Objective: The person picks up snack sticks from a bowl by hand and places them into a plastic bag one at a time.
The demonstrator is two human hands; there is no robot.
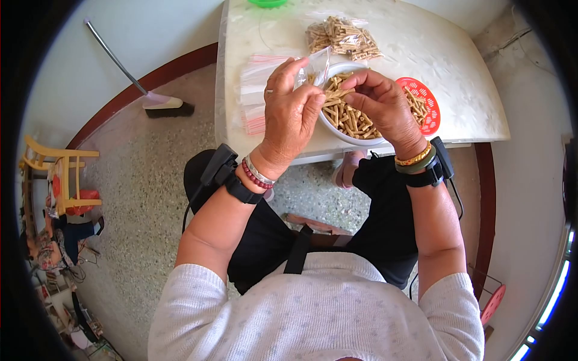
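Open bag and loose sticks meet over the bowl

Through the head view I have the left hand [289, 117] closed on a clear bag [321, 65], its plastic standing up from the fingers. Just beside it, my right hand [388, 108] is bent into a pinch, and it looks closed on a few short sticks [335, 94]; I cannot tell how many, or whether the left thumb touches them too.

Under both grips sits a pale bowl [352, 142], well filled with more sticks. Right of the right grip, a red perforated tray [435, 115] holds another heap. Beyond the grips lie packed bags [343, 39], and left of the left grip are flat empty bags [255, 78], all on the pale bench [457, 57].

What worries me is the thin plastic. If the left grip slackens, I judge the mouth could fold in and catch the stick ends. A loose right pinch could let sticks roll out or cross at the opening, and sharp ends might pierce the film. My right wrist is close to the tray, so a careless swing could knock it. Leaning on the bowl's rim could tip it.
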